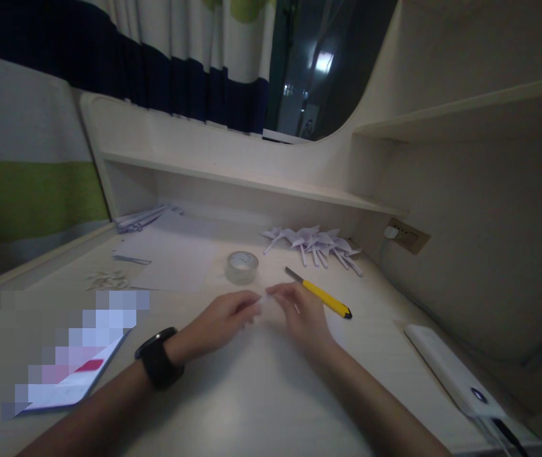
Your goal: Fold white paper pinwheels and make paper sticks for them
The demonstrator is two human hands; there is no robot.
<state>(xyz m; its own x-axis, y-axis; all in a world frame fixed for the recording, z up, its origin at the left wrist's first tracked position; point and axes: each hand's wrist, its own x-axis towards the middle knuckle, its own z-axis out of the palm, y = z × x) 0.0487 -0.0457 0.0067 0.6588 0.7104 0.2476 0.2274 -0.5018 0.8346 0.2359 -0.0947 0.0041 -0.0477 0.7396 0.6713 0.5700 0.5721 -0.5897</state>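
Note:
Over the desk's middle, my left hand [226,320] and my right hand [304,317] almost meet, thumbs and fingers pinched. A small pale bit shows between the fingertips, too blurred to name. Just behind the hands stands a roll of clear tape [242,271]. A yellow utility knife [327,299] lies right beside my right hand, its blade out and pointing away to the left. A piece of white paper [336,331] sticks out from behind my right wrist. At the back lies a row of folded white paper pinwheels [316,240] with paper stems.
White paper sheets [171,251] and rolled paper sticks [140,219] lie back left, near small pale pieces [108,279]. A lit tablet or phone [78,381], partly pixelated, is by my left forearm. A white device with cables [452,368] lies right, below a wall socket [409,235].

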